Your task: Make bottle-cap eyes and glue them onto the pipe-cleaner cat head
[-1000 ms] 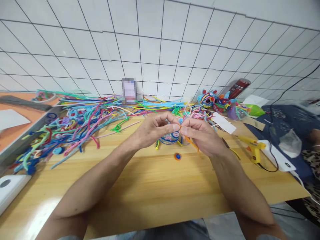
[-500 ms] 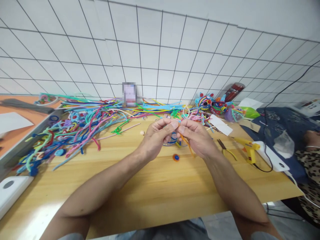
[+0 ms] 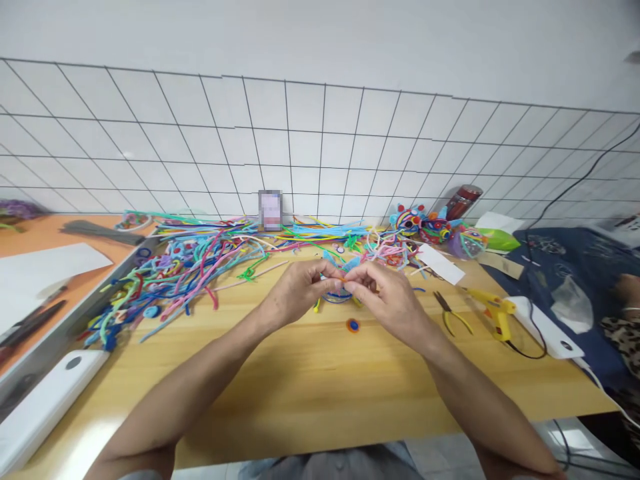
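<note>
My left hand [image 3: 296,291] and my right hand [image 3: 384,297] meet above the middle of the wooden table. Both are closed in a pinch, fingertip to fingertip, on an orange pipe cleaner [image 3: 343,280], of which only a small bit shows between them. Partly hidden behind the fingers is a blue pipe-cleaner craft [image 3: 336,296], with light blue pieces sticking up past my fingertips. A round orange disc with a blue centre [image 3: 353,325] lies flat on the table just below my hands.
A heap of coloured pipe cleaners [image 3: 200,267] spreads over the left and back. Pliers [image 3: 453,315], a yellow glue gun [image 3: 493,308] and a white power strip [image 3: 543,330] lie to the right. Finished colourful crafts [image 3: 407,219] stand behind. Another person's sleeve [image 3: 620,337] shows at far right.
My fingertips have come together, and the orange pipe cleaner's long end, which hung below my right hand, no longer shows. The view has tilted upward and shifted left.
</note>
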Motion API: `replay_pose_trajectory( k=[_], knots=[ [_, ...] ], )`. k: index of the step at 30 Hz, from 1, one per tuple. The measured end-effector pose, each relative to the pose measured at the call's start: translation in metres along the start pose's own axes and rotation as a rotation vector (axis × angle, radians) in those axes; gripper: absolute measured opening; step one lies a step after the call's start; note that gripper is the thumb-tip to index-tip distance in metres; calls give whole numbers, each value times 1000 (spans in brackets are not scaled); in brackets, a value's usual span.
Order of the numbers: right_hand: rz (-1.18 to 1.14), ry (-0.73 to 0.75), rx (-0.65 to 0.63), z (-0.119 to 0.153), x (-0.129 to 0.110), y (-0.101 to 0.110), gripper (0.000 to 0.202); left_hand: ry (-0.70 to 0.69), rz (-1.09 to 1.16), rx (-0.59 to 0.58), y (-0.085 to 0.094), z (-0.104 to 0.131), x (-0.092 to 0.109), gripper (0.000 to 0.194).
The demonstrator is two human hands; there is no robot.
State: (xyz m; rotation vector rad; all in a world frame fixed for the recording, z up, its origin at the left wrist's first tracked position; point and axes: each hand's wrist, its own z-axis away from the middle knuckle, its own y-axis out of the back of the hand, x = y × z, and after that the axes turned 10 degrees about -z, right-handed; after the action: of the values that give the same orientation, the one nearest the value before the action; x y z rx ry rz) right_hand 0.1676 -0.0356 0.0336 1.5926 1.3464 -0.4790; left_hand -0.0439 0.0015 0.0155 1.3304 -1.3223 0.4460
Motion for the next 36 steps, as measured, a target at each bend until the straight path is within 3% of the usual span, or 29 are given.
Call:
replay_pose_trajectory(
  k=[3, 7, 14, 19, 23, 29, 32, 36],
  knots=[
    [54, 22, -15, 8, 3, -4, 8, 73, 13, 4, -5, 10, -1, 28],
    [40, -11, 56, 23, 5, -16, 11, 153, 220, 84, -19, 29, 3, 37],
    [-92, -106, 193, 56, -4, -45, 16, 365, 625, 245, -59, 65, 4, 43],
    [-147, -231, 204, 70, -2, -50, 14, 444, 805, 352, -85, 80, 4, 48],
    [-53, -193, 100, 74, 3, -39, 12, 395, 616, 288, -86, 93, -10, 43],
    [133, 4, -126, 70, 10, -24, 13, 225, 154, 164, -70, 104, -22, 15],
    [187, 65, -198, 67, 13, -24, 14, 187, 101, 157, -67, 102, -23, 14],
    [172, 56, -196, 65, 17, -27, 13, 244, 180, 160, -69, 102, -25, 20]
  ],
)
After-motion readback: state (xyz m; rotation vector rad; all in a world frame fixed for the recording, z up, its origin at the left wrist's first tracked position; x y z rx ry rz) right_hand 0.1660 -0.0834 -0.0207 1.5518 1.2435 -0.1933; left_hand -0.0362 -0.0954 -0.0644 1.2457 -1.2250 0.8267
